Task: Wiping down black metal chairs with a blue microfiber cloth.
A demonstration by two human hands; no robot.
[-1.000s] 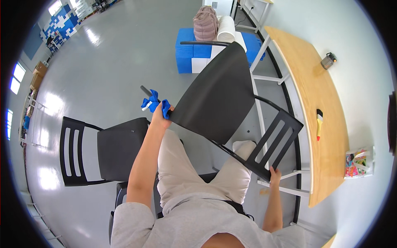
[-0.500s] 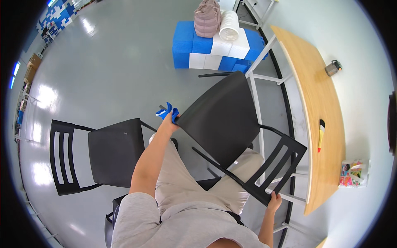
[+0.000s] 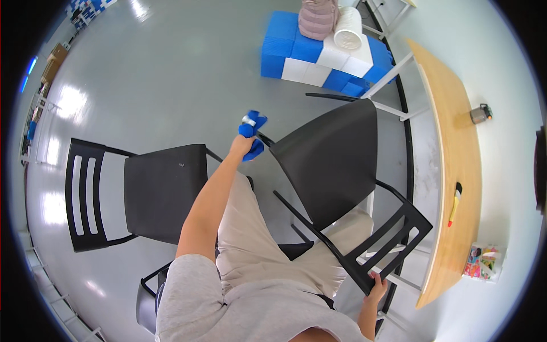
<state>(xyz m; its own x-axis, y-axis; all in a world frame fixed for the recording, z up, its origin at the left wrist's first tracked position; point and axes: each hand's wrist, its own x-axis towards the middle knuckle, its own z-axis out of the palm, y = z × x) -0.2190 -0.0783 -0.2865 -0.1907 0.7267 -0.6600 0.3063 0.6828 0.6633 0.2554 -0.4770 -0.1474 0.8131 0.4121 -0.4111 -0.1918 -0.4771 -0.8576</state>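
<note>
A black chair (image 3: 333, 154) is tilted in front of my legs, with its slatted backrest (image 3: 393, 245) toward the lower right. The fingers of my right hand (image 3: 375, 286) are closed round the lower corner of that backrest. My left hand (image 3: 243, 146) is closed on a blue cloth (image 3: 251, 123) with a white patch, which bunches out above and below the fist. That hand is beside a front leg of the tilted chair, near the seat's left corner; whether the cloth touches the leg is hard to tell.
On the left stands a second black chair (image 3: 165, 194). To the right is a wooden table (image 3: 456, 142) bearing a yellow-handled brush (image 3: 455, 202), a dark bottle (image 3: 481, 114) and a clear box (image 3: 484, 262). Blue and white blocks (image 3: 307, 71) carry a pink backpack (image 3: 318, 20) and a white coil (image 3: 348, 28).
My left hand with the cloth has moved up and away from the seat's corner toward the chair leg. The whole view has shifted slightly. My right hand keeps its hold on the backrest.
</note>
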